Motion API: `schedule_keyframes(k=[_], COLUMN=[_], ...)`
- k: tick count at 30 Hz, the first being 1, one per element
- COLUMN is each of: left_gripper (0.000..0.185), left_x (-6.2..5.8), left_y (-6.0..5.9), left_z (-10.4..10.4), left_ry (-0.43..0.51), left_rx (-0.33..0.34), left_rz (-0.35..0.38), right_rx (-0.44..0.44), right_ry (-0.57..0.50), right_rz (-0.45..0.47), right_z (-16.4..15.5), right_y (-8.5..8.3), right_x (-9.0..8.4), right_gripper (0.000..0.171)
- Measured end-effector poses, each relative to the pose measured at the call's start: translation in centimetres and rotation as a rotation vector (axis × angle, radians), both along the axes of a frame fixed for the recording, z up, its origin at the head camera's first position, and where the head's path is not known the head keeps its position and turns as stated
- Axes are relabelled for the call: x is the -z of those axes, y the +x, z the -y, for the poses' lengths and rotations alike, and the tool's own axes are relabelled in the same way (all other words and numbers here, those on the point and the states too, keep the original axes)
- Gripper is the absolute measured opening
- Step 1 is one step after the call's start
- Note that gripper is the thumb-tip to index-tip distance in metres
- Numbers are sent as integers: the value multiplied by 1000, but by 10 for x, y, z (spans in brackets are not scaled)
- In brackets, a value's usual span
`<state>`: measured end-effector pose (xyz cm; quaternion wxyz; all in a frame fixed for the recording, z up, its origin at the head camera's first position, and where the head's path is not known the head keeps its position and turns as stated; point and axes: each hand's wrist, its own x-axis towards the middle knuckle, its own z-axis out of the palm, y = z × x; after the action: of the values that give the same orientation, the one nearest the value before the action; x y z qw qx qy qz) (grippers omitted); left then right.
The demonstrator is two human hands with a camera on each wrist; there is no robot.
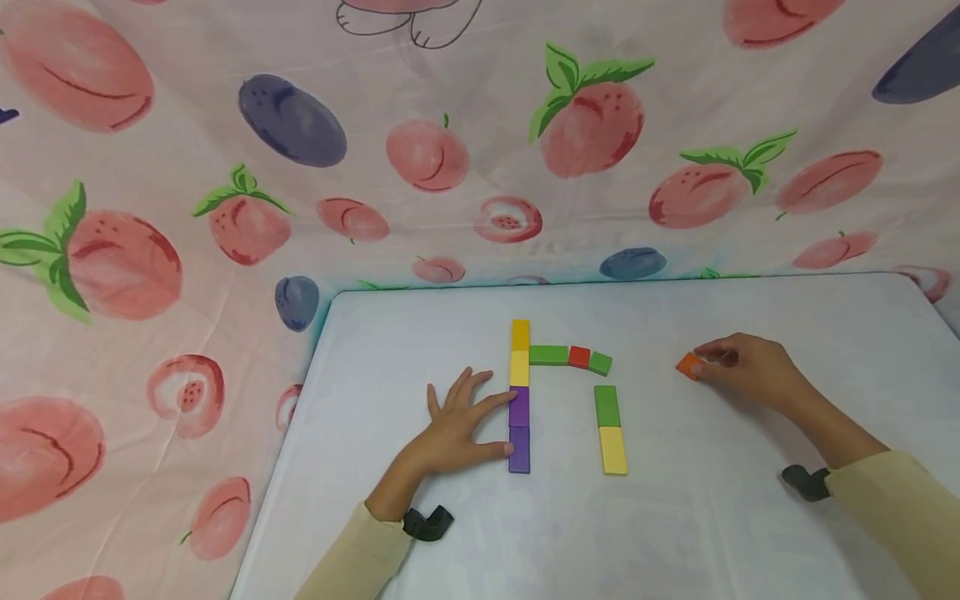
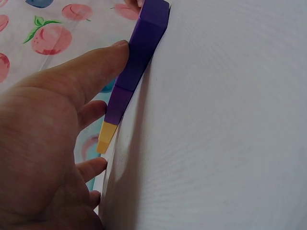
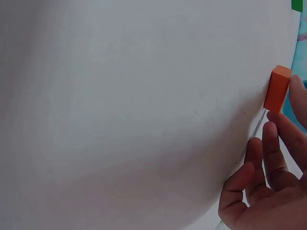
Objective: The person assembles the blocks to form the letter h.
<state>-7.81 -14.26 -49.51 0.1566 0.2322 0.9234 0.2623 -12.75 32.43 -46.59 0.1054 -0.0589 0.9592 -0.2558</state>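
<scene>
Between thumb and forefinger, my right hand [image 1: 750, 371] pinches a small orange block [image 1: 687, 365]; the same orange block [image 3: 277, 88] shows at the fingertips in the right wrist view. My left hand [image 1: 457, 429] lies spread beside a straight column of blocks, its thumb at the lower purple block [image 1: 519, 450] and its forefinger at the upper purple block [image 1: 519, 407]. Two yellow blocks [image 1: 520, 368] continue that column away from me. From the column a row runs right: a long green block [image 1: 549, 356], a red block [image 1: 579, 357] and a short, tilted green block [image 1: 600, 363].
Apart from the row, a green block [image 1: 607, 406] and a pale yellow block [image 1: 612, 451] stand end to end, slightly slanted. All lie on a white table [image 1: 690, 533]. A fruit-patterned cloth [image 1: 480, 108] hangs behind and to the left of it.
</scene>
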Motion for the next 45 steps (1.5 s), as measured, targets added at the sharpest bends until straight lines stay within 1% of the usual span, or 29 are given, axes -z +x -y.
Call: schedule_keyframes(k=[10,17,21,28,31,40,45], left_gripper=[75,75,75,75,75,75,75], left_x=[-3,-3,-3,-3,-3,-5,-5], left_y=[-1,-1,-2,-2,-1,0,1], left_z=[1,0,0,0,0,0,0], left_ry=[0,0,1,5,7,-6,-11], left_rx=[10,9,7,12,12,4,3], left_rz=[7,2,2,-4,-6,-1,4], right_rx=[22,58,75,92,96,91,69], right_ry=[-3,-10,-45,-109,-143,-242,-269], right_rz=[-14,39,70,57,67,116,132], right_z=[3,8,11,14,16,31,43], right_y=[2,4,5,6,8,11,10], right_x=[1,-1,-1,3,3,0,-2], right_gripper=[52,54,53,48,46,49,47])
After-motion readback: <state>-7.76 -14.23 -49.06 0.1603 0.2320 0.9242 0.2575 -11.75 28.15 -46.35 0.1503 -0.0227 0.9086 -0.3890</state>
